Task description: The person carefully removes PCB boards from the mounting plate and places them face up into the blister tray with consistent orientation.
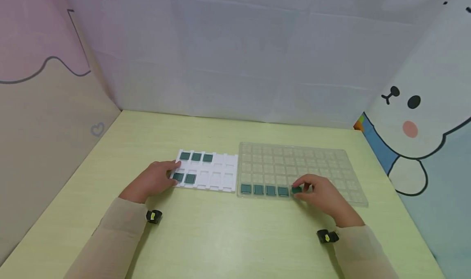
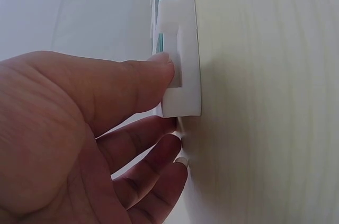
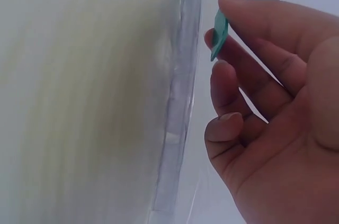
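At the left, a white plastic tray [image 1: 217,170] holds green square chips [image 1: 196,157], three in its far row and two in its near row. My left hand [image 1: 158,180] grips the tray's left end; its thumb [image 2: 143,78] presses the near side wall by the corner. To the right lies a clear compartment tray [image 1: 294,160] with several similar chips [image 1: 270,190] along its near row. Over that row's near edge, my right hand [image 1: 318,193] pinches a green chip [image 3: 220,30] between thumb and fingertips. The chip stands on edge, apart from the tray in the right wrist view.
Both trays lie side by side, nearly touching, on a pale wooden table [image 1: 228,234]. A white cloth wall [image 1: 235,66] rises behind the table. Printed panels stand at its left and right sides. Each wrist carries a small black device [image 1: 153,216].
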### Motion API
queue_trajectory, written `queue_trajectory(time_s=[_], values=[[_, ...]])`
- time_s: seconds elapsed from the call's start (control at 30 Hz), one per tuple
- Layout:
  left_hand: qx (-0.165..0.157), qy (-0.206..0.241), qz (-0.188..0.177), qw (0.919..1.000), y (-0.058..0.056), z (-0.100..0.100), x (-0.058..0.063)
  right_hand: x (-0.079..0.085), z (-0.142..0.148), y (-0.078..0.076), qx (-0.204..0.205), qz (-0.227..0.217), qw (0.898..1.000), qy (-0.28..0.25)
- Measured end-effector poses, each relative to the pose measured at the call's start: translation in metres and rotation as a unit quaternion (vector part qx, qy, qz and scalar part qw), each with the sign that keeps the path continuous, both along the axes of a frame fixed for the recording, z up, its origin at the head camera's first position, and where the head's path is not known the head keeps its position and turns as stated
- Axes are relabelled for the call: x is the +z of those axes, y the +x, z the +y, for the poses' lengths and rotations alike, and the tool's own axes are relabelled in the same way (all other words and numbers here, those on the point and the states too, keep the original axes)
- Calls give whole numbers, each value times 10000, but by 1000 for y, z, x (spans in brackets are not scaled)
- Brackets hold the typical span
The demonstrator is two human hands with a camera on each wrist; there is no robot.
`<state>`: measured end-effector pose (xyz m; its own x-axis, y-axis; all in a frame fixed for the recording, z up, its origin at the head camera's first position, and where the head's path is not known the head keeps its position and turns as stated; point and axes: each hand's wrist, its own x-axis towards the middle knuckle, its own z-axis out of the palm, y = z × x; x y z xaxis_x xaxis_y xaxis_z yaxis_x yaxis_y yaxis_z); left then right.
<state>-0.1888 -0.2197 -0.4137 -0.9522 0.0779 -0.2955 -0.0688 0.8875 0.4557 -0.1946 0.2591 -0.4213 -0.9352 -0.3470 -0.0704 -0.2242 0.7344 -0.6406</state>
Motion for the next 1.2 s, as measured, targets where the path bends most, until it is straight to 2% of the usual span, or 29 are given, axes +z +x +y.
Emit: queue_trajectory(time_s=[0.6,0.83,1.2], values=[[9,9,27,10000,1,0,-1,-1,-4,-2,-54,21,9987,500],[74,-10,-6,10000,1,0,-1,-1,-2,-2,-67,109,9986,512],[119,10,-28,9999,1,1,1,-1,0,-2,-100,-25,9988,468]])
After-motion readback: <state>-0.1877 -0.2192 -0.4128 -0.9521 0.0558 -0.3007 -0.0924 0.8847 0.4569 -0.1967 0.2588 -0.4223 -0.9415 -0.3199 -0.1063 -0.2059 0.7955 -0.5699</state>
